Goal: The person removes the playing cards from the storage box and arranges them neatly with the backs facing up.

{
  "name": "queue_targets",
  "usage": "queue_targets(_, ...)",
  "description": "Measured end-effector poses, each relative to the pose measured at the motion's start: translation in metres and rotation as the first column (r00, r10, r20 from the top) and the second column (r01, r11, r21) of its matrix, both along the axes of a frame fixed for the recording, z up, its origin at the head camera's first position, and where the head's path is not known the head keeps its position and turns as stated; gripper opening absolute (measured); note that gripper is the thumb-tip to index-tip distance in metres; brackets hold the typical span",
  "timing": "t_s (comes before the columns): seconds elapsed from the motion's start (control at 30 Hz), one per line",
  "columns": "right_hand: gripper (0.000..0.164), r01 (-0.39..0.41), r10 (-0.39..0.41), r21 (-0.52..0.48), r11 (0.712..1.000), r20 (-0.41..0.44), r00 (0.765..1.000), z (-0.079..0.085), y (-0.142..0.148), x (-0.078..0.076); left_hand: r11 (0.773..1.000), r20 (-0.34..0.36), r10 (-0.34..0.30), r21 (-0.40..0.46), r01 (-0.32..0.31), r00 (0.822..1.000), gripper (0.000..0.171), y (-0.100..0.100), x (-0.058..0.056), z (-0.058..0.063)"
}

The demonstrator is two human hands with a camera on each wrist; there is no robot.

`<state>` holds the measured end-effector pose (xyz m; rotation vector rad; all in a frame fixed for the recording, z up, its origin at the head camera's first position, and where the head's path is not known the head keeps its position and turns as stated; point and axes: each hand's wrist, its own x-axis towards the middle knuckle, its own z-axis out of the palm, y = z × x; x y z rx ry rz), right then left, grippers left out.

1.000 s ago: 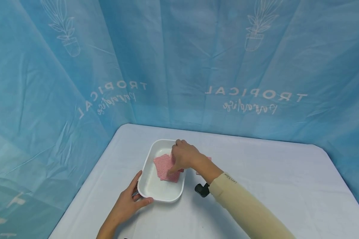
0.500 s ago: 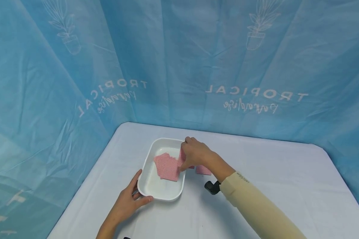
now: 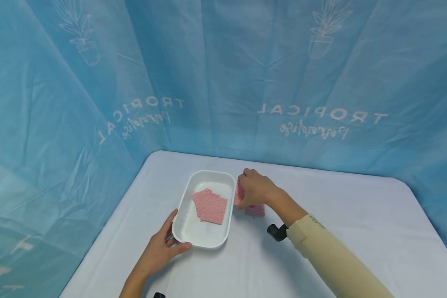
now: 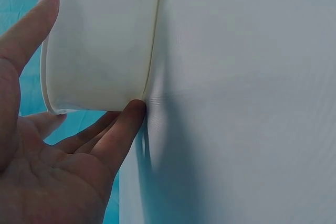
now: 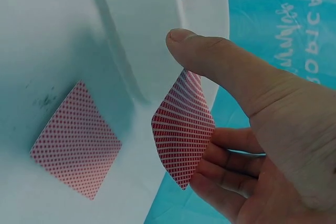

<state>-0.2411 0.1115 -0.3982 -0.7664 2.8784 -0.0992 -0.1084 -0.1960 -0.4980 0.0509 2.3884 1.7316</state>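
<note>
A white rectangular tray stands on the table, with several red-patterned playing cards overlapping in its middle. My left hand grips the tray's near left corner. In the left wrist view its fingers and thumb are around the tray wall. Just beyond the tray's right rim, my right hand pinches a playing card between thumb and fingers, and the card is bowed. I cannot tell whether more than one is held. Below that hand, another red-backed card lies on the table.
A white cloth covers the table. Blue curtains printed with lettering and plants hang behind and to the left. A black wrist fitting sticks out under the right sleeve.
My right hand has moved right, from over the tray to past its right rim, carrying the playing card. The cards in the tray are now fully uncovered. My left hand stays on the corner.
</note>
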Motion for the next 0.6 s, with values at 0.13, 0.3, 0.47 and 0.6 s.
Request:
queue_targets(0.13,0.077,0.002,-0.002,-0.010,1.000,0.008,1.000,-0.001,0.006,-0.001,1.000,-0.004,0.004,-0.016,-0.004,1.000,0.106,-0.001,-0.001,-0.001)
queue_targets(0.3,0.079,0.019,-0.019,0.008,1.000,0.012,1.000,-0.004,0.015,-0.002,1.000,-0.012,-0.003,-0.029,0.003,1.000,0.107,0.001,-0.001,0.000)
queue_targets(0.47,0.080,0.016,-0.018,0.040,0.999,0.034,0.999,-0.008,0.025,-0.004,1.000,-0.006,-0.005,-0.015,0.005,1.000,0.107,0.001,0.000,0.001)
queue_targets(0.6,0.076,0.031,-0.034,0.045,0.999,0.062,0.998,-0.012,0.036,-0.007,1.000,-0.004,-0.008,0.010,0.008,1.000,0.105,0.002,0.000,0.001)
